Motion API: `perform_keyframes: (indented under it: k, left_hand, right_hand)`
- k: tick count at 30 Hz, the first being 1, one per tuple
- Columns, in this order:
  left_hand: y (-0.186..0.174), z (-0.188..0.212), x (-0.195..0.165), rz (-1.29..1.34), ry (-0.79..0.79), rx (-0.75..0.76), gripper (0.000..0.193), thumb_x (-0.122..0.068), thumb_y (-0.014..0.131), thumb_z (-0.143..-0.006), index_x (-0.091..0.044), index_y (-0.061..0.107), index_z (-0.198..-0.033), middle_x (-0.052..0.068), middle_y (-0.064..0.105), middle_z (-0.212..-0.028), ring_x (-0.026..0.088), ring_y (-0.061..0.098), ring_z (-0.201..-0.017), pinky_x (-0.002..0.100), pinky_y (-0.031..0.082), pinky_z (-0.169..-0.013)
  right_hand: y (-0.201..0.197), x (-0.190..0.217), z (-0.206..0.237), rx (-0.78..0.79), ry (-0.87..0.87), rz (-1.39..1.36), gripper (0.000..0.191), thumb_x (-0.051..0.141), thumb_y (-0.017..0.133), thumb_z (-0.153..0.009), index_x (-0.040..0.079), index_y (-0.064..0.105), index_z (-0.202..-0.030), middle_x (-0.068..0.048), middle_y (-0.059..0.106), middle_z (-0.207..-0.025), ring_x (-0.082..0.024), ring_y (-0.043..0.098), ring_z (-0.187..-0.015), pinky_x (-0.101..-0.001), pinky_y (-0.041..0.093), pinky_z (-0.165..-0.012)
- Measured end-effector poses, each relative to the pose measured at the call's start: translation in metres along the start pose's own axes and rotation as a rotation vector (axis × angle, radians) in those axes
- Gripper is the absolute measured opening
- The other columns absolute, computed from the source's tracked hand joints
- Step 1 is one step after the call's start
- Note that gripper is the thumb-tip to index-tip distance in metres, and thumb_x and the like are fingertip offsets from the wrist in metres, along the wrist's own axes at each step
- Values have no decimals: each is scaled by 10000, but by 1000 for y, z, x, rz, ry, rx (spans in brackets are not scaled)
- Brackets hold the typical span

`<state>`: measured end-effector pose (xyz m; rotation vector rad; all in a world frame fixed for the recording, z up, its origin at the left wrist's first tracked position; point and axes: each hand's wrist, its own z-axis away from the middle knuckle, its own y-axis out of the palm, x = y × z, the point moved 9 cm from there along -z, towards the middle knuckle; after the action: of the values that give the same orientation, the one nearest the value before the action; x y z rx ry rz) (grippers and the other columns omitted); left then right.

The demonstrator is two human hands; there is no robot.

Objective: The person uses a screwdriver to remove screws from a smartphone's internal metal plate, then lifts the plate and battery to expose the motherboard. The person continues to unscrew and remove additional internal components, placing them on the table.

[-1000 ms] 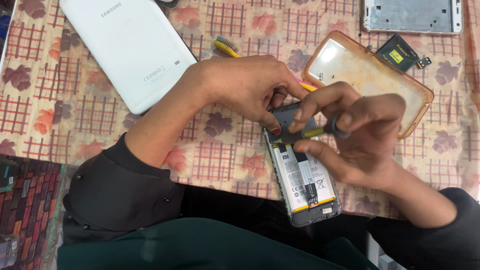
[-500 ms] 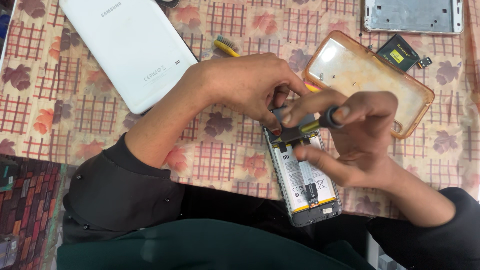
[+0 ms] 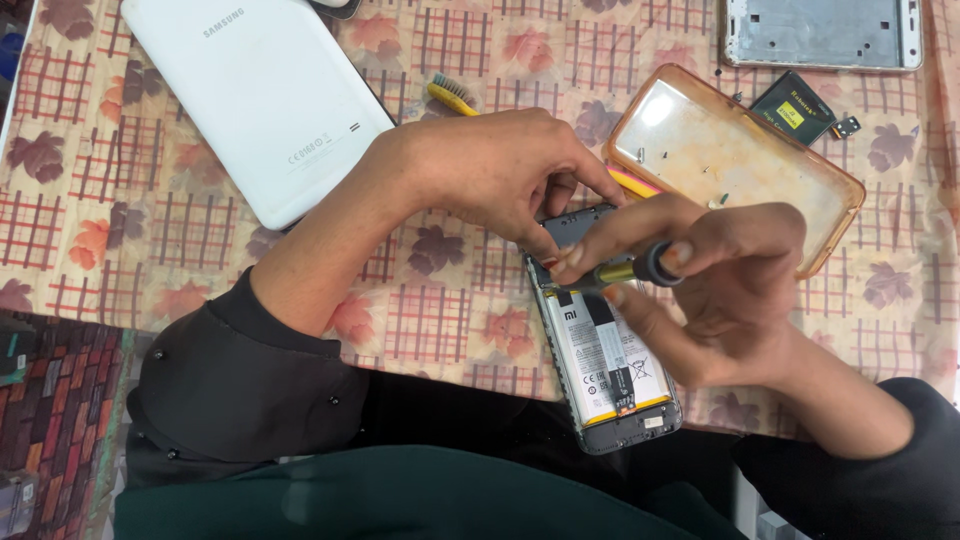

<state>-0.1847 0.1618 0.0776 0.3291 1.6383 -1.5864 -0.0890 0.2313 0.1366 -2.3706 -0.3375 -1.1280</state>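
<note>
Since before, the right hand [image 3: 720,290] has tilted lower, fingers pinching the screwdriver [image 3: 625,272]; left hand [image 3: 500,175] steadies the phone [image 3: 605,350].

— What's the phone [image 3: 608,365] like?
— Back cover off, white battery showing, lying flat, its top end under the left hand [image 3: 490,170].
— And the screwdriver [image 3: 625,272]?
— Yellow-green shaft, black cap, pinched in the right hand [image 3: 715,290], lying across the phone's upper part.

White tablet [image 3: 262,95], clear orange-rimmed case [image 3: 730,160], yellow toothbrush [image 3: 452,95], metal frame [image 3: 822,33]

Cloth-covered table [image 3: 440,300] (tablet [image 3: 255,95], phone [image 3: 610,370])
</note>
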Motion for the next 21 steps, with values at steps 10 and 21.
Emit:
perform_keyframes:
  k: [10,21]
  left_hand:
    - [1,0,1,0,-17,11,733,-240,918,-667,-299,661,-1352,-12,687,-732,114,686,-630,287,566,-569]
    - [1,-1,2,-2,12,3,745,-243,917,-651,-270,658,-1349,-4,709,-734,128,690,-628,297,556,-577]
  right_hand:
    - [-3,-9,7,-28,-60,122,679,-132,687,-899,148,208,-1291,-235,604,-1128,-275,729,-1045,-362,724,-857]
    - [-26,-6,10,-131,-103,118,670,-155,669,-869,141,281,-1328,-184,536,-1101,-285,715,-1021,-443,723,-863]
